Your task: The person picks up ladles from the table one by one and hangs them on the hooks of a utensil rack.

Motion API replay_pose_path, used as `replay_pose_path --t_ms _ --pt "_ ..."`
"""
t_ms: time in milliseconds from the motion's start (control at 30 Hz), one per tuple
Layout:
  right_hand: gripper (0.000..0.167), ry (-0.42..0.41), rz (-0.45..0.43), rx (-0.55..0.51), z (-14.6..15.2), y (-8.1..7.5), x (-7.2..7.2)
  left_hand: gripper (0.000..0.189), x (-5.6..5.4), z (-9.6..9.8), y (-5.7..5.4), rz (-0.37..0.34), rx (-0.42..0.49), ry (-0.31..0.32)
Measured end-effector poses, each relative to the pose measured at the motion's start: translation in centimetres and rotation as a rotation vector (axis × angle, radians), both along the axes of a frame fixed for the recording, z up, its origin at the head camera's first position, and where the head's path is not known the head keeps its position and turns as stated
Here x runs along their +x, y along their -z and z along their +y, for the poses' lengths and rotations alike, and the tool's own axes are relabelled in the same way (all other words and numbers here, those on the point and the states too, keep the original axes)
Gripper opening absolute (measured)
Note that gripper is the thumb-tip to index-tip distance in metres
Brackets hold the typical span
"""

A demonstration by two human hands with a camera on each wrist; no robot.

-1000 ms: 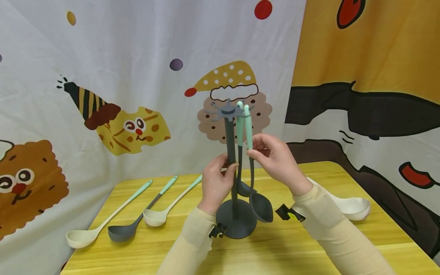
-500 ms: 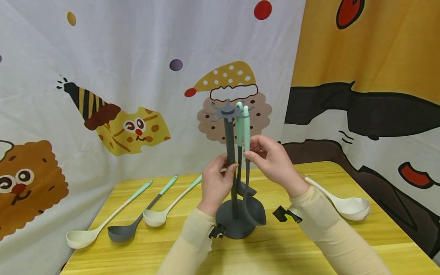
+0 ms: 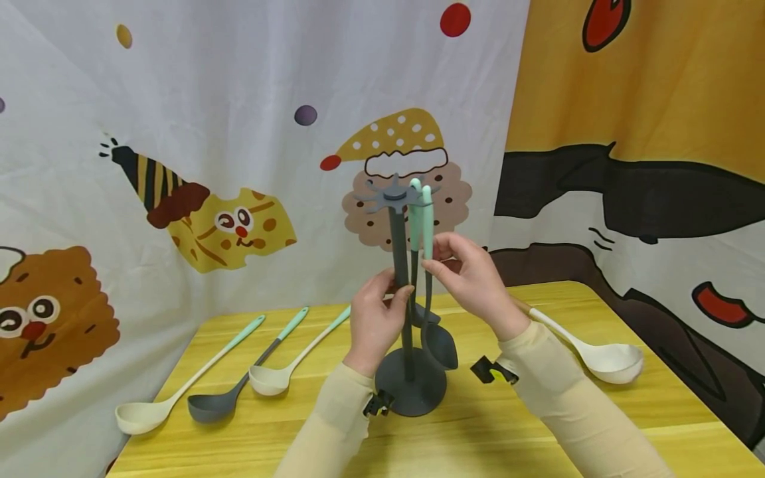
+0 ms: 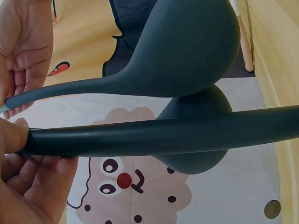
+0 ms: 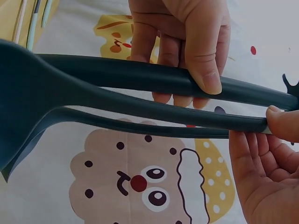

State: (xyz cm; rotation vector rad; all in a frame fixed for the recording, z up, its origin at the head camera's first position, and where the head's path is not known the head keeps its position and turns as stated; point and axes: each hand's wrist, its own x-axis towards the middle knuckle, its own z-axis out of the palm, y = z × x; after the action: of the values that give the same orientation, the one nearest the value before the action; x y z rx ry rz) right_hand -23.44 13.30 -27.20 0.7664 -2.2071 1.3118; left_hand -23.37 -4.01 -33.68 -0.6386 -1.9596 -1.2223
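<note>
My left hand (image 3: 379,315) grips the post (image 3: 399,249) of a dark grey utensil stand, whose round base (image 3: 412,401) rests on the table. My right hand (image 3: 472,282) pinches the mint handle (image 3: 427,229) of a dark grey ladle near its lower end. That handle's tip is at the hooked ring (image 3: 394,194) on top; whether it sits on a hook cannot be told. The ladle's bowl (image 4: 191,46) hangs above the base, right of the post. Just behind it hangs a second dark utensil with a mint handle (image 3: 415,229), its bowl (image 4: 196,158) partly hidden by the post.
Left on the wooden table (image 3: 287,445) lie a cream ladle (image 3: 143,417), a dark grey ladle (image 3: 212,406) and a smaller cream ladle (image 3: 270,380). At the right lies a white ladle (image 3: 615,363). A patterned curtain (image 3: 239,79) hangs behind.
My right hand has shifted slightly left, bringing the ladle closer to the post. The ladle's bowl has swung left and turned. My left hand has stayed on the post.
</note>
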Motion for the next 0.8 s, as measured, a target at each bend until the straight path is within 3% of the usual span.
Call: replay_pose_path --t_ms 800 --pt "0.024 -0.034 -0.004 -0.001 0.19 0.04 0.18 0.021 0.01 -0.05 0.0 0.012 -0.003 0.003"
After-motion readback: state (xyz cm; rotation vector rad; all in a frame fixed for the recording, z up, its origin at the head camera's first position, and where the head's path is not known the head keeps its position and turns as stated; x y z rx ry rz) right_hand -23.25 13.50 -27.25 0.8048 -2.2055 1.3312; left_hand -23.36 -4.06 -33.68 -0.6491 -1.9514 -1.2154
